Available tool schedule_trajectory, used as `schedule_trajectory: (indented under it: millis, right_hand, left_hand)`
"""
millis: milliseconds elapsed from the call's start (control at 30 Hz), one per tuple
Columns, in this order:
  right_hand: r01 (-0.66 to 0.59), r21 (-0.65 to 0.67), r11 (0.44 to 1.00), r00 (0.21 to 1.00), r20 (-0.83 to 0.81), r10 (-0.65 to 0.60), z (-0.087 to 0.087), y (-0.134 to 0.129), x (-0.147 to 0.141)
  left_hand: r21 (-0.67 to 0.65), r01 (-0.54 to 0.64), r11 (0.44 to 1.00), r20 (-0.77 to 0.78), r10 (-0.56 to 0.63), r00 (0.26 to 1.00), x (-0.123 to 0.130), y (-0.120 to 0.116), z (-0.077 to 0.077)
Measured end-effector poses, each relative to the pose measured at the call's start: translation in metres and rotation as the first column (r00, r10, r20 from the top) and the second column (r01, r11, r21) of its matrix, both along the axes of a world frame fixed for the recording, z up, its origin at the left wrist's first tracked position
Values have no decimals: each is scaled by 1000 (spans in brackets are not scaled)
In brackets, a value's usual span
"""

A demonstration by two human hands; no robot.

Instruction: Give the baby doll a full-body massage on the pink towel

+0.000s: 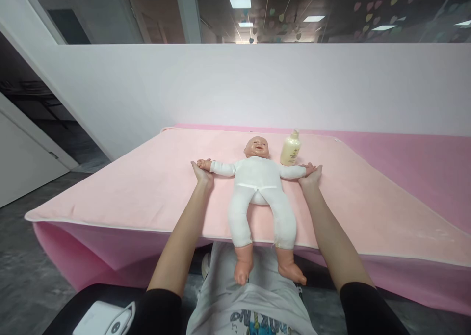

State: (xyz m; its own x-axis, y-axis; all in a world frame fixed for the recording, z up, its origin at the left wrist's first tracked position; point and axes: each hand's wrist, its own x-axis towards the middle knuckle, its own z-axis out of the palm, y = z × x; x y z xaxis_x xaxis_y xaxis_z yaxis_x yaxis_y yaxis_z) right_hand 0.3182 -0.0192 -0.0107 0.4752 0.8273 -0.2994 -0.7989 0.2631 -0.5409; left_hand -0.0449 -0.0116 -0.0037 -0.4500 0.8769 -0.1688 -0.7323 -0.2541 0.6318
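Note:
A baby doll (258,173) in a white cloth suit lies on its back, its arms stretched out to both sides. The head points away from me and the bare feet hang past the table's near edge. My left hand (204,174) holds the doll's hand on the left side, with a fingertip showing beyond it. On the other side, my right hand (311,177) holds the doll's other hand in the same way. Parts of my fingers are hidden under the doll's hands. Just above the doll's right-side arm stands a pale yellow pump bottle (290,149), upright.
A light pink mat (128,183) covers much of the table, over a darker pink cloth (412,163) that hangs down in front. Behind stands a white wall (257,85) with windows above. A white device (105,319) is at the lower left.

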Motion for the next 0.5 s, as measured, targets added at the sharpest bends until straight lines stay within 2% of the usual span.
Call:
schedule_trajectory:
  millis: [200, 500]
  right_hand:
    - [16, 19, 1000, 1000, -16, -16, 1, -1, -1]
    - [1, -12, 1000, 1000, 0, -1, 2, -3, -1]
  left_hand:
    - [-21, 43, 999, -36, -44, 998, -1, 0, -2]
    - [-51, 19, 999, -151, -26, 988, 2, 0, -5]
